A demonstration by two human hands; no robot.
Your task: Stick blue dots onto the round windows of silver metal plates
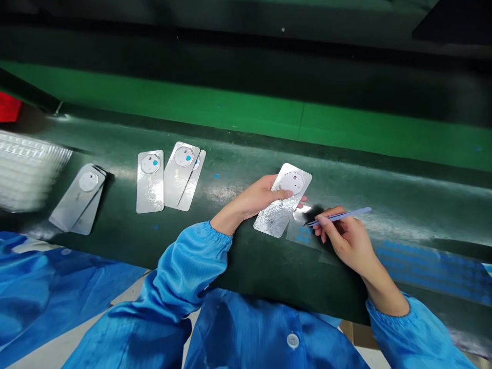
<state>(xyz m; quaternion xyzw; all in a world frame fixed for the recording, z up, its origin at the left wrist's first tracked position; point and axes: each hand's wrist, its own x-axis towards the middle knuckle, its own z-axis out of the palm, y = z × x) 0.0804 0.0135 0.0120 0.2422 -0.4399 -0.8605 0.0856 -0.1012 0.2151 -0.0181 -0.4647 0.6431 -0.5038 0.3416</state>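
Your left hand (257,197) is closed around a silver foil card (277,215) with a round disc near its top end, thumb across the face and fingers behind. The card sits at about 12 o'clock, tilted and lifted off the dark green conveyor belt (238,159). Your right hand (344,238), at about 1 o'clock, pinches slim blue tweezers (338,217) in a pen grip, their tips pointing to 9 o'clock toward the card's lower right edge. The tips fall in a dark, blurred patch, so you cannot tell whether they hold anything, and they seem not to touch the card.

The step in hand looks like close tweezer work at the card, with one hand steadying and the other poised. The next move calls for a steady card and fine control at the tips.

Just below the tips, a clear film sheet (303,237) with blue dots lies on the belt. A wider blue-dotted sheet (430,269) lies at 3 o'clock. At 10 o'clock, two overlapping silver cards (182,169) rest on a third, with a single card (149,182) just beside them. Further round, at 9 o'clock, lies another overlapping pair of cards (77,200), next to a clear ribbed plastic tray (26,171). A red bin (8,107) shows at 10 o'clock. Your blue smock sleeves (188,271) are gathered at both wrists.
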